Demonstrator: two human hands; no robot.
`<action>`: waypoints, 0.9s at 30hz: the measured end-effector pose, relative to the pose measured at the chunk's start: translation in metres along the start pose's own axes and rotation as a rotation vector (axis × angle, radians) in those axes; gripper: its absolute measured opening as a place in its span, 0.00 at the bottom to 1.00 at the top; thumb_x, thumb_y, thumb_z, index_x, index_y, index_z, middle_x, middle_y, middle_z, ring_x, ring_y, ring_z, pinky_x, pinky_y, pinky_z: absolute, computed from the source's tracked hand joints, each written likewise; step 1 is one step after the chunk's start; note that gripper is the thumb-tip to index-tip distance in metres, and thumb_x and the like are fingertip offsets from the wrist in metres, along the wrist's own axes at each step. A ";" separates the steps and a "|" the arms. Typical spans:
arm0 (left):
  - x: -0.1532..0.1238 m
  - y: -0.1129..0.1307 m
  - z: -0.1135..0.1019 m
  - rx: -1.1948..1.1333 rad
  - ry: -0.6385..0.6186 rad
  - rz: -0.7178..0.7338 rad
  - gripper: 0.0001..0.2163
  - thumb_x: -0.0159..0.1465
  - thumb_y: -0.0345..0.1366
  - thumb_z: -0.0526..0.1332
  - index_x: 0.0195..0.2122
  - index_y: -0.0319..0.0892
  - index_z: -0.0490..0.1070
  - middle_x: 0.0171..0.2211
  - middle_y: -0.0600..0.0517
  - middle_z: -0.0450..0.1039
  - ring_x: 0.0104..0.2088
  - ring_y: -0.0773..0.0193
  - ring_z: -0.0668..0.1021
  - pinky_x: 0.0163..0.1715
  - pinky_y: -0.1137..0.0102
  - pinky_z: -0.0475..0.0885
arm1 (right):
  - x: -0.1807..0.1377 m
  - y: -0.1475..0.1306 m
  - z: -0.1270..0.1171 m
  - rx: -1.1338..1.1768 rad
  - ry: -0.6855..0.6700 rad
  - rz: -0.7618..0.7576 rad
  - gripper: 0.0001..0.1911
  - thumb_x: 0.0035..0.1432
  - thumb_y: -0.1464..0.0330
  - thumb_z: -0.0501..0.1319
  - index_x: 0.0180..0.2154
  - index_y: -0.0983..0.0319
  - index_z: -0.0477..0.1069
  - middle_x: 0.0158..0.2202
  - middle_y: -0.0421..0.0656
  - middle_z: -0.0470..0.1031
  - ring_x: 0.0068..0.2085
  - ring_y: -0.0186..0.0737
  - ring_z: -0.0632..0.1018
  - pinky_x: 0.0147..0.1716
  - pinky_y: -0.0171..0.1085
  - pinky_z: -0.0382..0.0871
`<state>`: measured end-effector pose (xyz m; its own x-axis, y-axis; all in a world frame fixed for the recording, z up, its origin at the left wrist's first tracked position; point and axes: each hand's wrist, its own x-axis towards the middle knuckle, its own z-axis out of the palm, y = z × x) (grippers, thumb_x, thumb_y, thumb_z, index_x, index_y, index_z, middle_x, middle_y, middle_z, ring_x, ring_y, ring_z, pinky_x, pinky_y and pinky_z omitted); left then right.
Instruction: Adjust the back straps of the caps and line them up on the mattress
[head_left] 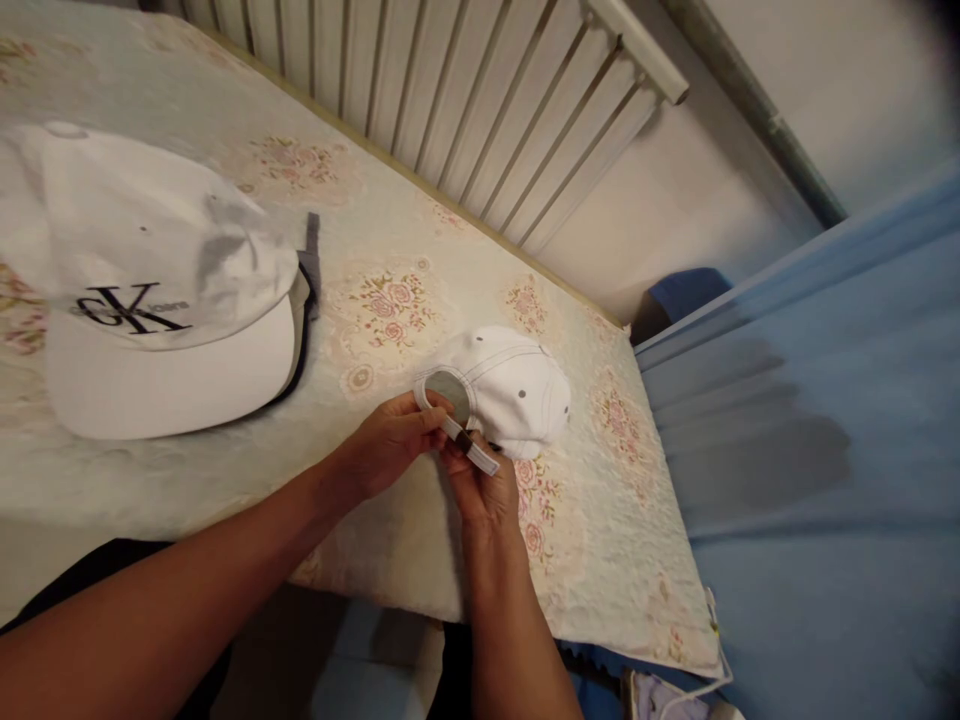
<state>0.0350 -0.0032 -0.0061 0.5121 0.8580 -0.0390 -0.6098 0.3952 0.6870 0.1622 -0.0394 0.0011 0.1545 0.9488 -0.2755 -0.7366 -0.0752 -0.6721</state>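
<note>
A small white cap (517, 385) lies on the flowered cloth of the table (390, 250), its back opening turned toward me. My left hand (394, 440) pinches the rear adjuster strap (466, 440) at the opening's left side. My right hand (484, 490) is closed on the same strap from below, by its dark buckle. A larger white cap (150, 290) with a black logo rests at the left, apart from both hands.
A white slatted radiator (480, 110) runs along the table's far edge. A blue surface (825, 450) fills the right side, close to the table's right edge. Some pale items lie on the floor at the bottom right.
</note>
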 end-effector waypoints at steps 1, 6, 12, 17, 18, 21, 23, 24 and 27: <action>0.001 0.001 -0.001 -0.027 -0.003 0.002 0.12 0.54 0.41 0.71 0.31 0.39 0.73 0.26 0.55 0.72 0.27 0.69 0.72 0.31 0.71 0.67 | 0.000 -0.001 0.001 0.005 0.008 0.004 0.16 0.37 0.75 0.72 0.33 0.65 0.75 0.30 0.43 0.80 0.29 0.37 0.78 0.26 0.34 0.74; 0.002 -0.001 -0.001 0.009 -0.005 -0.025 0.13 0.55 0.42 0.72 0.28 0.39 0.72 0.25 0.55 0.71 0.25 0.70 0.71 0.28 0.72 0.66 | -0.002 0.000 0.006 -0.050 -0.003 0.016 0.10 0.40 0.75 0.69 0.29 0.63 0.74 0.28 0.41 0.79 0.27 0.35 0.76 0.25 0.33 0.72; 0.002 -0.002 0.001 0.048 0.008 -0.008 0.11 0.54 0.40 0.71 0.27 0.39 0.72 0.24 0.55 0.70 0.25 0.69 0.70 0.28 0.71 0.64 | -0.001 0.000 0.006 -0.064 -0.016 0.018 0.12 0.38 0.76 0.70 0.29 0.62 0.74 0.27 0.39 0.79 0.26 0.33 0.75 0.22 0.32 0.70; 0.002 0.002 -0.001 -0.001 0.013 -0.011 0.10 0.53 0.40 0.71 0.29 0.40 0.74 0.27 0.53 0.73 0.28 0.67 0.72 0.31 0.70 0.66 | 0.000 0.001 0.000 -0.069 -0.010 0.023 0.12 0.39 0.74 0.71 0.30 0.61 0.74 0.29 0.41 0.80 0.31 0.36 0.78 0.23 0.30 0.71; 0.002 0.002 -0.001 0.009 0.008 -0.016 0.10 0.53 0.40 0.71 0.29 0.40 0.74 0.26 0.54 0.72 0.28 0.67 0.72 0.31 0.70 0.66 | 0.000 0.001 -0.001 -0.062 -0.014 0.025 0.13 0.39 0.74 0.71 0.30 0.62 0.74 0.29 0.40 0.80 0.31 0.36 0.78 0.24 0.31 0.72; 0.002 0.000 -0.001 0.074 -0.008 -0.021 0.10 0.53 0.38 0.70 0.27 0.40 0.72 0.23 0.56 0.70 0.25 0.69 0.69 0.29 0.71 0.64 | 0.000 0.002 -0.002 -0.029 -0.011 0.024 0.16 0.37 0.74 0.72 0.32 0.63 0.74 0.28 0.39 0.79 0.28 0.35 0.77 0.27 0.33 0.74; 0.001 -0.001 0.000 0.115 -0.002 -0.022 0.09 0.53 0.37 0.70 0.26 0.39 0.71 0.22 0.57 0.69 0.24 0.70 0.68 0.29 0.71 0.63 | -0.001 0.003 0.000 -0.016 -0.020 0.023 0.18 0.35 0.74 0.74 0.32 0.63 0.75 0.28 0.39 0.80 0.29 0.35 0.77 0.28 0.34 0.75; 0.001 -0.002 0.000 0.129 0.003 -0.022 0.09 0.54 0.37 0.69 0.25 0.39 0.71 0.22 0.57 0.69 0.24 0.70 0.68 0.29 0.71 0.63 | -0.002 0.003 0.001 -0.016 -0.029 0.023 0.18 0.34 0.73 0.74 0.32 0.63 0.76 0.29 0.40 0.80 0.29 0.36 0.78 0.28 0.34 0.75; 0.001 -0.004 0.000 0.171 0.016 -0.002 0.08 0.55 0.36 0.68 0.25 0.40 0.70 0.22 0.57 0.68 0.24 0.69 0.69 0.28 0.71 0.63 | -0.004 0.003 0.004 -0.050 -0.047 0.010 0.17 0.34 0.70 0.75 0.31 0.62 0.76 0.32 0.42 0.81 0.30 0.36 0.78 0.28 0.34 0.74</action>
<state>0.0380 -0.0042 -0.0087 0.5030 0.8628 -0.0511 -0.4961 0.3366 0.8004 0.1568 -0.0418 0.0030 0.1151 0.9612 -0.2508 -0.7038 -0.0993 -0.7034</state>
